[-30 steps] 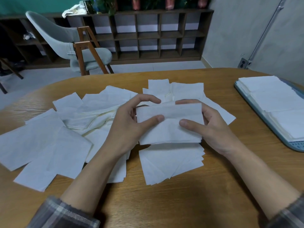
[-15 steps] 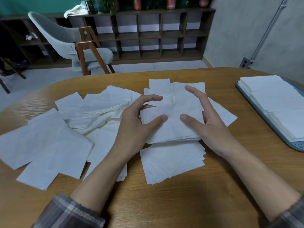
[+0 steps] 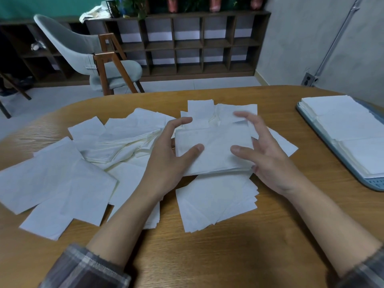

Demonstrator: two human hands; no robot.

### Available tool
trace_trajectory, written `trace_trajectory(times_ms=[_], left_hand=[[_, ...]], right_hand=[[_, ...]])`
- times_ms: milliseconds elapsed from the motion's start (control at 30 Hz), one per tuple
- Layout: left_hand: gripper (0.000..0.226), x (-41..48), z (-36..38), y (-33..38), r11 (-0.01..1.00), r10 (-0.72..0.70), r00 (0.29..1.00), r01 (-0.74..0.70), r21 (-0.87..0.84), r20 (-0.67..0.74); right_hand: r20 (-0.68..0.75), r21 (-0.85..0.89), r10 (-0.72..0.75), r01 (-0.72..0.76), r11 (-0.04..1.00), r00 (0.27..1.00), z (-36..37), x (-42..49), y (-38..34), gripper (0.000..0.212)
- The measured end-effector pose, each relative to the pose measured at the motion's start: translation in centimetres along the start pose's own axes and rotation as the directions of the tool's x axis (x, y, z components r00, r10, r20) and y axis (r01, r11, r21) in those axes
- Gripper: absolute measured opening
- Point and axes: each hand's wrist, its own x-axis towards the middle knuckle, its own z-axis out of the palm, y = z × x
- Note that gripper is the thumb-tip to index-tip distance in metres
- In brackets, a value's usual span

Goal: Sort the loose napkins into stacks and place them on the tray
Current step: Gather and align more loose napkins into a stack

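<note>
A squared stack of white napkins (image 3: pixel 216 150) lies on the heap in the middle of the wooden table (image 3: pixel 207 256). My left hand (image 3: pixel 166 159) cups the stack's left edge, thumb on top and fingers arched over the far corner. My right hand (image 3: pixel 268 161) is at the stack's right edge with only the thumb touching; its spread fingers are lifted and blurred. Loose napkins (image 3: pixel 52 175) spread out to the left, and a fanned pile (image 3: pixel 214 204) lies just below the stack. The blue-grey tray (image 3: pixel 374 181) at the right holds flat napkin stacks (image 3: pixel 342 125).
Bare wood runs along the table's near edge and between the heap and the tray. Beyond the table stand a grey chair with wooden legs (image 3: pixel 83 53) and a dark cubby shelf (image 3: pixel 187 42) against the wall.
The stack, first held up between both hands, has come down onto the heap. My right fingers have let go and spread upward. My left hand stays at the left edge.
</note>
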Motion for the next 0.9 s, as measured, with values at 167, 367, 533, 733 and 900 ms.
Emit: trace_trajectory(times_ms=[167,367,533,733,900], left_hand=[[0.058,-0.1,0.7,-1.2,0.991,0.101,0.993,-0.106,0.088,0.056],[0.040,-1.3,2.0,-2.0,0.827,0.299,0.951,-0.300,0.475,0.080],[0.060,-1.9,2.8,-2.4,0.714,0.060,0.981,-0.170,0.679,0.183],[0.056,-1.8,2.4,-1.7,0.868,-0.002,0.967,-0.124,0.480,0.253],[0.051,-1.5,2.0,-1.4,0.918,0.051,0.981,-0.120,0.379,0.187]], right_hand=[[-0.022,-0.102,0.004,-0.006,0.995,1.000,-0.4,0.1,0.6,0.023],[-0.306,-0.252,-0.069,-0.011,0.968,0.949,-1.4,0.6,1.6,0.033],[-0.329,-0.248,-0.095,0.011,0.969,0.940,-1.2,0.5,1.7,0.031],[-0.336,-0.210,-0.069,-0.003,0.978,0.939,-1.3,0.5,1.4,0.028],[-0.324,-0.206,-0.043,-0.026,0.978,0.945,-1.3,0.4,1.3,0.028]])
